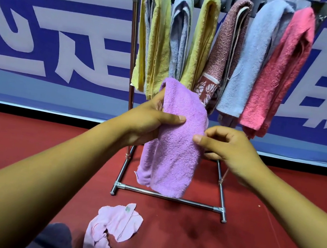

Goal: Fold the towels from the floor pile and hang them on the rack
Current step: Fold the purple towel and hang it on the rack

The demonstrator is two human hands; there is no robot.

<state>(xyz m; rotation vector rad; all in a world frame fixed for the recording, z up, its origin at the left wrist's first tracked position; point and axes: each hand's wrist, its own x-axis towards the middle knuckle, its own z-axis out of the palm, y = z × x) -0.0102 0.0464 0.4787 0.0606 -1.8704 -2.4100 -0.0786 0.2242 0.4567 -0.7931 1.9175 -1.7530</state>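
Observation:
A folded purple towel hangs in the air in front of the metal rack. My left hand grips its upper left side, thumb across the front. My right hand pinches its right edge at mid height, thumb on the front. Several folded towels hang over the rack's top bar: yellow, blue, yellow, mauve patterned, light blue and pink. A pale pink towel lies crumpled on the red floor near my knees.
The rack stands on a red floor before a blue-and-white banner wall. Its foot bar lies just beyond the pale pink towel. My knees in dark trousers fill the bottom edge.

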